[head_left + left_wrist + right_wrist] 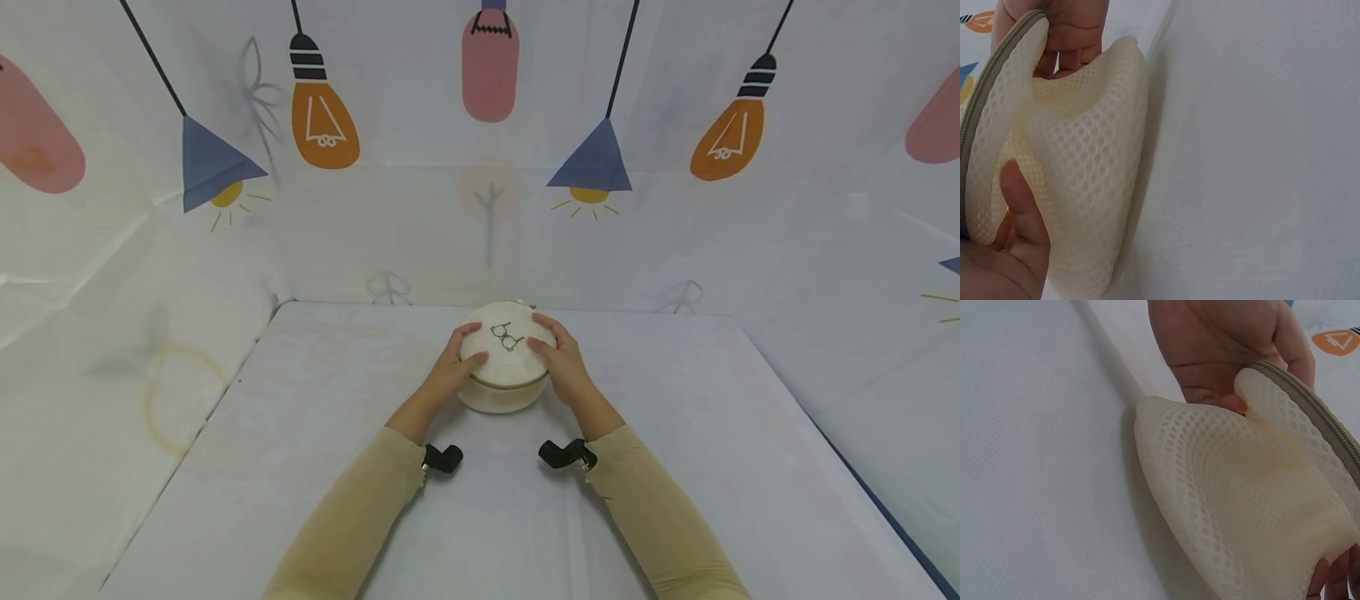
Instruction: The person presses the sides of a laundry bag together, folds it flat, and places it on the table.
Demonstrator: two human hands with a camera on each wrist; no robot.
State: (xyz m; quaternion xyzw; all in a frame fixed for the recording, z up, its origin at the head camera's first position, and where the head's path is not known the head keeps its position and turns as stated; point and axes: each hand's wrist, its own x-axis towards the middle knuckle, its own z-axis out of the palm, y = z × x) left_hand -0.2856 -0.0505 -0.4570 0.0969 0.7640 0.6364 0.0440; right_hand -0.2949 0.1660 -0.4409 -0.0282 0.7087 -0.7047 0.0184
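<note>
A round cream mesh laundry bag [504,350] with a small line drawing of glasses on its lid stands at the back middle of the table. My left hand [457,362] grips its left side, thumb on top. Opposite it, my right hand [564,358] holds the right side, thumb and fingers over the lid's edge. A grey-green zipper [984,87] runs round the lid's rim. Below that, the mesh side wall [1210,469] is dented and creased inward. Its lower edge rests close on the tabletop.
The table has a white cover [480,533]. Behind it hangs a pale sheet [420,225] printed with lamps and bulbs. Black wrist mounts [444,458] stick out from both sleeves.
</note>
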